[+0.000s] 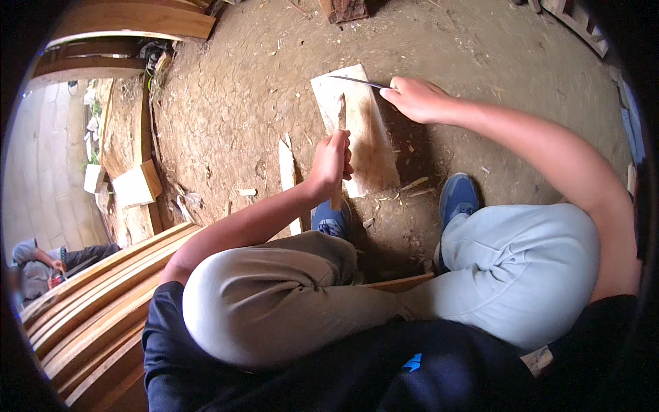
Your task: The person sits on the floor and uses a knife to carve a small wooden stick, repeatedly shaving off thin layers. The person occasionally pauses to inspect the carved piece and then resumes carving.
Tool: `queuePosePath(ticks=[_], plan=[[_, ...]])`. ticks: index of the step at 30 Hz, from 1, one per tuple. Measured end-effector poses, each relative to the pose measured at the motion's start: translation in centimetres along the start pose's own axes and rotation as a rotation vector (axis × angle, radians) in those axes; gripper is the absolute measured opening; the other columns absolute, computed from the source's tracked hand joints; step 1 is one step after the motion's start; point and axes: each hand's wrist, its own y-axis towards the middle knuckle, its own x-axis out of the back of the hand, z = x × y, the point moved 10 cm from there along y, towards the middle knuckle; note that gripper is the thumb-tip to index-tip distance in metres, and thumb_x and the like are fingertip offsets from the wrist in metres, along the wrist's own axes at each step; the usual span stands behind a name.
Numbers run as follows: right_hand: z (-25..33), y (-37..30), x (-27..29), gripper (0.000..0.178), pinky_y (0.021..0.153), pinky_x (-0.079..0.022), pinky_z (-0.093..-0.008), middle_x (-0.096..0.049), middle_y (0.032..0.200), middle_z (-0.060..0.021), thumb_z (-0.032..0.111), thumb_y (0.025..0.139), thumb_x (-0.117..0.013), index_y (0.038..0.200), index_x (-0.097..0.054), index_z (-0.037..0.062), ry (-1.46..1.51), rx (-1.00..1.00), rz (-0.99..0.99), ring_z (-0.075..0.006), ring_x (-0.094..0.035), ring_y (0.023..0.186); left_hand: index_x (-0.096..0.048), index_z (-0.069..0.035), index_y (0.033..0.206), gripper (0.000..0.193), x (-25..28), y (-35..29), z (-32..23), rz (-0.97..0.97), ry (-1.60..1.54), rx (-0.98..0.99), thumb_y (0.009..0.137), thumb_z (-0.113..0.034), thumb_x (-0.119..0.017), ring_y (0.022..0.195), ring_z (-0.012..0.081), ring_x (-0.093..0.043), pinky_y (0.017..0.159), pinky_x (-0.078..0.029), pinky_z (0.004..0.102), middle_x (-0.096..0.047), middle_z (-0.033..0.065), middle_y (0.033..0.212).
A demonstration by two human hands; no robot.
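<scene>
My left hand (331, 159) is closed around a narrow wooden stick (341, 113), which shows above and below the fist. The stick's far end lies over a pale, thick wooden board (374, 141) on the ground between my feet. In my right hand (417, 100) is a knife (355, 80), gripped by its handle, with the thin blade pointing left across the far end of the board. A gap shows between the blade and the stick's tip. Whether the stick rests on the board I cannot tell.
A pale split slat (287, 172) lies left of the board, among scattered chips. Long planks (110, 288) are stacked at the lower left, and a person (42, 264) sits beyond them. Wooden beams (130, 22) fill the upper left; a wood block (344, 9) stands at the far edge.
</scene>
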Motion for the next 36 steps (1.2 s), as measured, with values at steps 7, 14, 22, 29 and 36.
queuePosePath(ticks=[7,14,22,29,36], plan=[[1.3,0.7,2.6,0.031,0.068,-0.046,-0.0488,-0.061,0.079,-0.0180,0.024,0.090,-0.050,0.112,-0.037,0.0065,0.052,0.193,-0.259,-0.0371,-0.061,0.070,-0.043,-0.007,0.079,0.039,-1.9,-1.9,-3.0,0.189,0.091,-0.175,0.095,-0.042,-0.044,0.039,0.0139,-0.044,0.036,-0.037,0.0283,-0.045,0.0036,0.059],[0.9,0.2,1.5,0.027,0.068,-0.046,-0.0517,-0.062,0.085,-0.0202,0.012,0.088,-0.048,0.112,-0.037,0.0093,-0.101,0.201,-0.111,-0.0404,-0.062,0.076,-0.041,-0.004,0.095,0.038,-2.1,-3.5,-5.2,0.169,0.189,-0.258,0.098,-0.042,-0.042,0.039,0.0173,-0.050,0.035,-0.040,0.0294,-0.050,0.0077,0.062],[-0.3,1.1,0.2,0.033,0.074,-0.045,-0.0491,-0.060,0.091,-0.0207,0.011,0.086,-0.054,0.114,-0.038,0.0090,0.047,0.182,-0.046,-0.0381,-0.061,0.085,-0.046,-0.001,0.094,0.029,-2.5,-2.1,-4.1,0.275,0.035,-0.358,0.096,-0.028,-0.036,0.054,0.0184,-0.054,0.052,-0.046,0.0307,-0.053,0.0089,0.069],[2.9,1.0,-2.7,0.040,0.086,-0.044,-0.0428,-0.055,0.108,-0.0232,0.012,0.083,-0.064,0.114,-0.042,0.0013,0.170,0.472,-0.096,-0.0358,-0.056,0.103,-0.050,-0.003,0.081,0.050,-2.9,-2.0,-4.4,0.275,0.011,-0.355,0.098,-0.048,-0.037,0.048,0.0108,-0.041,0.045,-0.035,0.0262,-0.045,0.0036,0.058],[1.3,1.6,-1.2,0.033,0.080,-0.047,-0.0351,-0.063,0.098,-0.0143,0.022,0.092,-0.056,0.116,-0.052,0.0002,0.386,0.331,-0.091,-0.0207,-0.061,0.090,-0.044,-0.008,0.061,0.063,-1.7,-0.9,-4.1,0.191,0.139,-0.319,0.098,-0.057,-0.030,0.044,0.0111,-0.036,0.042,-0.032,0.0269,-0.040,0.0016,0.052]])
